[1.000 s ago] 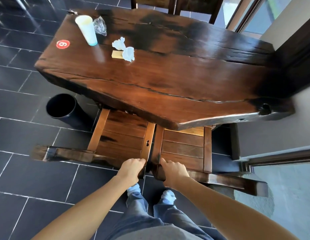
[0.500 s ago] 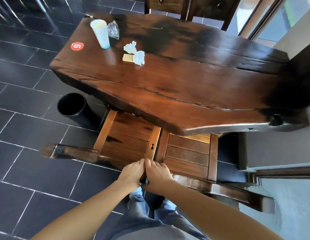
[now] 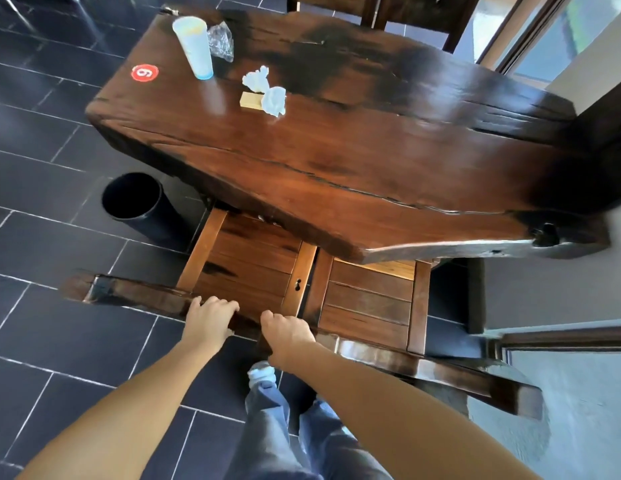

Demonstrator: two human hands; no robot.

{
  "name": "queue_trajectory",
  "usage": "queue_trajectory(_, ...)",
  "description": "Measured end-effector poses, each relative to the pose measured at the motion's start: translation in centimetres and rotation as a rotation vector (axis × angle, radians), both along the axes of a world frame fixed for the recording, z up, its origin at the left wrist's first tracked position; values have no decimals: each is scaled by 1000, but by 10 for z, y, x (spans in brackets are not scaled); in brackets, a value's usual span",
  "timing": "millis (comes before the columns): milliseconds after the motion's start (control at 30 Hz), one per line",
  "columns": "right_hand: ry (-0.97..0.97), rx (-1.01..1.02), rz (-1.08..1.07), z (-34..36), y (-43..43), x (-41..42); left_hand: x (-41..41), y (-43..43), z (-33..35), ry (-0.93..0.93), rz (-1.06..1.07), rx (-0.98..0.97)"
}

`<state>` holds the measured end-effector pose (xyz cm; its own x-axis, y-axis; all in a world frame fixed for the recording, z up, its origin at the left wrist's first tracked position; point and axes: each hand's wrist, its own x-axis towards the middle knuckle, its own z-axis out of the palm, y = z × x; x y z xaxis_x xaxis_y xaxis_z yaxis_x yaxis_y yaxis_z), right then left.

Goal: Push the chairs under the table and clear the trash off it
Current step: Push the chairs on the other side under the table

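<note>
Head view: two wooden chairs, left chair (image 3: pixel 253 261) and right chair (image 3: pixel 369 299), sit side by side at 6 o'clock, seats partly under the dark slab surface (image 3: pixel 337 161). Left hand (image 3: pixel 210 318) and right hand (image 3: pixel 290 336), fingers curled shut, both grip the left chair's top rail. Half a second ago they met at the chairs' junction; now they are apart. Toward 11 o'clock on the surface: one cup (image 3: pixel 194 46), one clear wrapper (image 3: pixel 220 41), two crumpled tissues (image 3: pixel 267 91), one small block (image 3: pixel 251 100), one red sticker (image 3: pixel 144 72). One black bin (image 3: pixel 136 202) stands on dark floor tiles at 9 o'clock.
</note>
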<state>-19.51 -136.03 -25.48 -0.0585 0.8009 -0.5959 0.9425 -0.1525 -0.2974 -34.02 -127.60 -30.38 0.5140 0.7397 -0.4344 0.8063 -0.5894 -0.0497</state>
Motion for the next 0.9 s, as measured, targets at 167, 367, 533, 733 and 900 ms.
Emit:
queue_trajectory(167, -31, 12, 50, 1, -11, 10, 7, -7, 5, 19, -31, -34)
queue_trajectory(367, -5, 69, 95, -5, -26, 13, 3, -24, 2, -31, 18, -70)
queue_trajectory(533, -27, 105, 217, -4, -36, 40, 23, -46, 6, -105, 37, -183)
queue_trajectory(733, 4, 2, 17, -2, -66, 93, 36, -60, 26, -284, -37, -313)
queue_trajectory(900, 0, -3, -43, -5, -67, 86, 33, -76, 39, -304, -62, -302)
